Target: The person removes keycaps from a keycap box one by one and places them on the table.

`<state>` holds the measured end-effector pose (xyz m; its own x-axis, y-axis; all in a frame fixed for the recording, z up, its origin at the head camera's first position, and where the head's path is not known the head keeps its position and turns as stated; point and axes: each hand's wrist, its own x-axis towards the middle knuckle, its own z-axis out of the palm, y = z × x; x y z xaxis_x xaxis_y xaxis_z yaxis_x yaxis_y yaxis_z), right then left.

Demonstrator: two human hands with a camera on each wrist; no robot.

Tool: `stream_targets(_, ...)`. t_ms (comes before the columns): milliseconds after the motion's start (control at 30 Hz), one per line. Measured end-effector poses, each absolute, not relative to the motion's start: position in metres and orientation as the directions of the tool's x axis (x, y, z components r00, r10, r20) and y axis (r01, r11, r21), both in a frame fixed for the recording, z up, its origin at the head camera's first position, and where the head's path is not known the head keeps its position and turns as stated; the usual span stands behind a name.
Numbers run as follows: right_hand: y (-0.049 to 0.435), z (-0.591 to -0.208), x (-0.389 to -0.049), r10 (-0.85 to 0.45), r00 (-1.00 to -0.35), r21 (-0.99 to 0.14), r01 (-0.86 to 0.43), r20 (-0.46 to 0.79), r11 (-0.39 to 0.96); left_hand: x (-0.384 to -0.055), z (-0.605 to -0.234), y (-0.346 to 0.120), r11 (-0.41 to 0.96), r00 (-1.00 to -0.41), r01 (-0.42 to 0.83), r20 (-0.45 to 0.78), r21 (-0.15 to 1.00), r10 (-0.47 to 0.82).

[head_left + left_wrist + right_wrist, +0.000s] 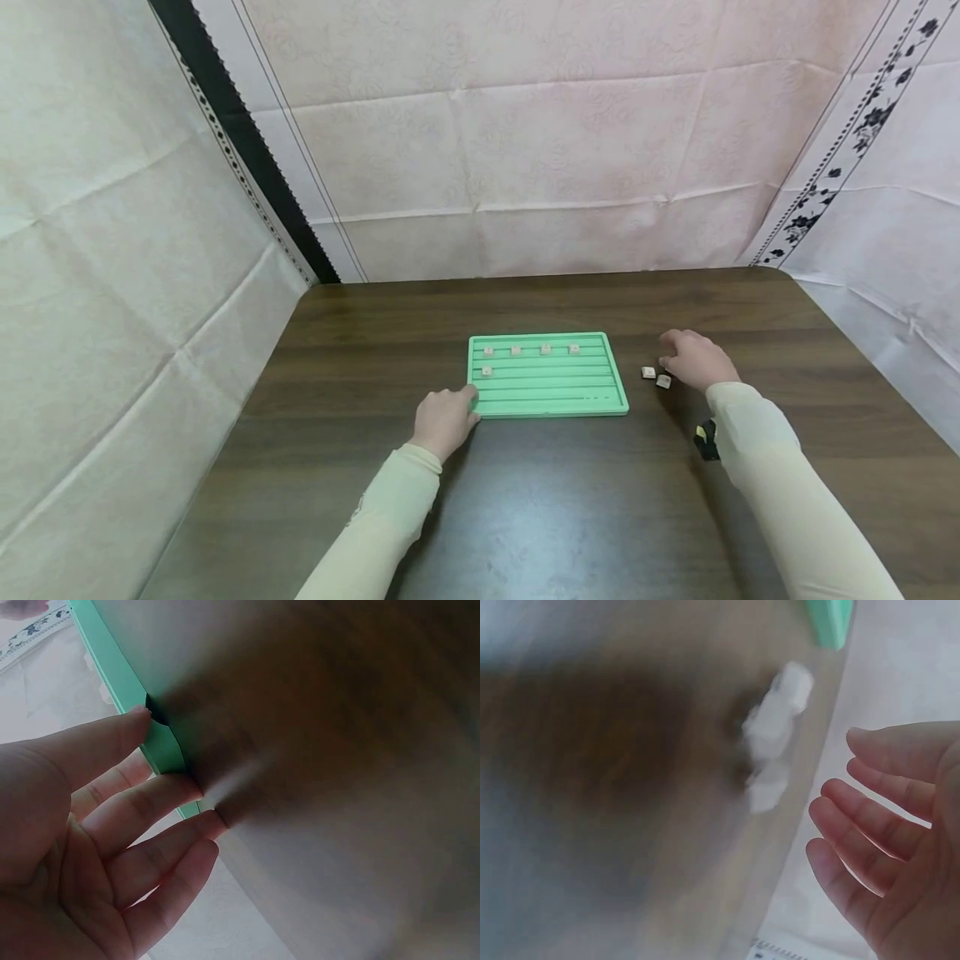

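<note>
A green ridged board lies on the table with several small pale cubes on it, four of them-like pieces in a top row, such as one cube, and another cube below at the left. My left hand grips the board's near left corner; the left wrist view shows the thumb against its edge and fingers curled beside it. Beyond the board's right side, my right hand hovers over loose white cubes. Its fingers are relaxed, apart from the blurred cubes.
The brown wooden table extends around the board to a straight back edge. Pale patterned cloth hangs behind it and at both sides. A dark device sits at the right wrist.
</note>
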<state>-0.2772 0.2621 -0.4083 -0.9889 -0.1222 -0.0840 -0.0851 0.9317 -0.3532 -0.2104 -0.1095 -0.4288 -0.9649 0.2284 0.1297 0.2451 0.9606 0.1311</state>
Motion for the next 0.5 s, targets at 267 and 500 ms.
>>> stream_targets(267,0.229,-0.396,-0.284,-0.161,-0.985,-0.383,-0.125,-0.062,0.915,-0.211,-0.430,-0.108,0.962,-0.967,0.237,0.125,0.132,0.221)
stream_targets(500,0.190,-0.391,-0.292,-0.197,-0.980,-0.391,-0.180,-0.004,0.903,-0.210,-0.427,-0.108,0.964,-0.970,0.232,0.100,0.133,0.220)
